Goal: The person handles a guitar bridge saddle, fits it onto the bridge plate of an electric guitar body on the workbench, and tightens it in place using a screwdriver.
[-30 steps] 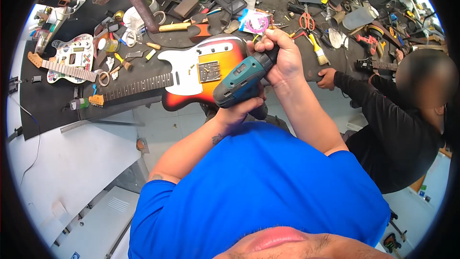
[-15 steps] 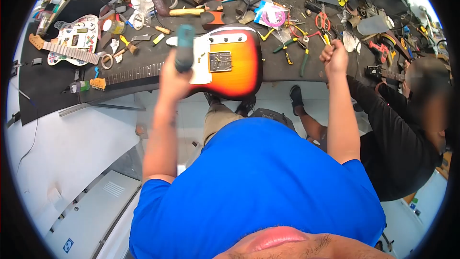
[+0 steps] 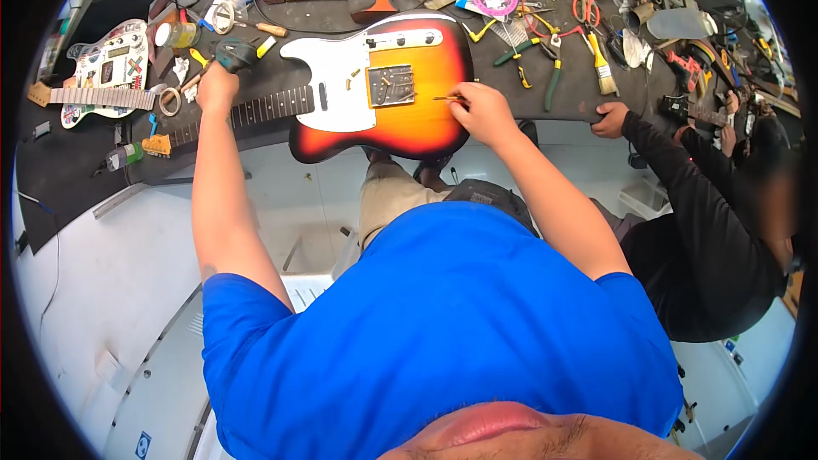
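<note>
My left hand (image 3: pixel 217 91) is closed on a teal and black power screwdriver (image 3: pixel 235 53), low over the bench beside the guitar neck. Over the right end of a sunburst electric guitar (image 3: pixel 439 64), my right hand (image 3: pixel 487 112) pinches a thin, brass-coloured piece, too small to name. The guitar lies face up with its neck (image 3: pixel 273 106) pointing left. On its white pickguard (image 3: pixel 336 64) rest a few small brass-coloured pieces, with more on the metal bridge plate (image 3: pixel 391 85).
A sticker-covered guitar (image 3: pixel 111 60) lies at the far left. Green-handled pliers (image 3: pixel 554 85), a paintbrush (image 3: pixel 601 68) and red scissors (image 3: pixel 586 8) lie to the right. At the right edge a person in black sleeves (image 3: pixel 673 179) rests a hand (image 3: pixel 610 119) on the bench edge.
My left hand has moved left and down from above the guitar with the power screwdriver. My right hand has come left from beside the pliers to the guitar body. The view has shifted.
</note>
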`<state>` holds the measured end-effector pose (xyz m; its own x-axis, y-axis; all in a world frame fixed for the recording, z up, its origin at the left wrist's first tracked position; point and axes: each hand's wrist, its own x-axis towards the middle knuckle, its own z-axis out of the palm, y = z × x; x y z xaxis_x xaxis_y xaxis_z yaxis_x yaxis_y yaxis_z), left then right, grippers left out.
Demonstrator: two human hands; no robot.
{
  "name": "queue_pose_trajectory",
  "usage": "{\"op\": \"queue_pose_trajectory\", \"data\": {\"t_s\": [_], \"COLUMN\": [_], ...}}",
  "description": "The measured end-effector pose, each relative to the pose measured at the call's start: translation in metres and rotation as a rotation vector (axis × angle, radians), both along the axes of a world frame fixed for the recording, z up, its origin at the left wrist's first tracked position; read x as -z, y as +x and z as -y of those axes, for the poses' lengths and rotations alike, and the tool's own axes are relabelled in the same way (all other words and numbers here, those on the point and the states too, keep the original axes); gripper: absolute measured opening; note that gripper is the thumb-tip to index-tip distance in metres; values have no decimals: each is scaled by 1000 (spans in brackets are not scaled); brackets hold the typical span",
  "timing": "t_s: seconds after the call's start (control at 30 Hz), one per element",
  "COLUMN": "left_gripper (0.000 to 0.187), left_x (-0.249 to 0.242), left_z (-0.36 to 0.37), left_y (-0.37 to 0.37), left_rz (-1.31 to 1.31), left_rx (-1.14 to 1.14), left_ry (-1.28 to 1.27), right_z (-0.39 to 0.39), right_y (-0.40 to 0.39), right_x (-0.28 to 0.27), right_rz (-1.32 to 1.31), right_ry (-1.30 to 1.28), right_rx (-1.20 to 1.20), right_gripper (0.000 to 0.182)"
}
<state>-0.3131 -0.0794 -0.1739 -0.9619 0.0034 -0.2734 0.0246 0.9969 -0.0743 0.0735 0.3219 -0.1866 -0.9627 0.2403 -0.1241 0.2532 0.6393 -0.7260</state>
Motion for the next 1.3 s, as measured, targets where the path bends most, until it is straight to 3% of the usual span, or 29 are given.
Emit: {"op": "queue_pose_trajectory", "data": {"t_s": [0.17, 0.4, 0.5, 0.57, 0.63, 0.67, 0.7, 0.87, 1.0, 1.1, 1.2, 1.3], "left_gripper": [44, 57, 53, 44, 34, 30, 28, 22, 19, 18, 15, 15], "left_x": [27, 43, 4, 6, -31, -21, -15, 18, 23, 19, 25, 35], "left_z": [8, 28, -11, -29, -100, -121, -143, -190, -186, -180, -168, -150], "left_y": [-15, -27, 18, 38, 118, 149, 179, 233, 231, 233, 236, 239], "left_rz": [-27, -147, -394, -464, -192, -118, -28, -122, -70, -65, 85, 110], "left_rx": [41, 251, 233, 275, 242, 387, 461, 699, 658, 573, 195, 65], "left_ry": [-76, 16, -136, 137, 574, 582, 784, 664, 671, 821, 1133, 1347], "right_z": [24, 21, 22, 23, 26, 29, 31, 29, 27, 29, 26, 23], "right_y": [-18, -7, -8, -9, -8, -7, -7, -5, -4, -5, -4, -6], "right_x": [17, 23, 29, 32, 35, 36, 36, 38, 39, 42, 45, 43], "right_rz": [-91, -162, -194, -216, -227, -229, -232, -268, -279, -286, -326, -347], "right_ry": [-46, 25, 26, 21, 33, 46, 59, 74, 93, 113, 134, 170], "right_rx": [43, 100, 85, 118, 149, 157, 163, 134, 104, 93, 86, 76], "right_gripper": [16, 18, 17, 15, 13, 13, 12, 12, 11, 10, 9, 10]}}
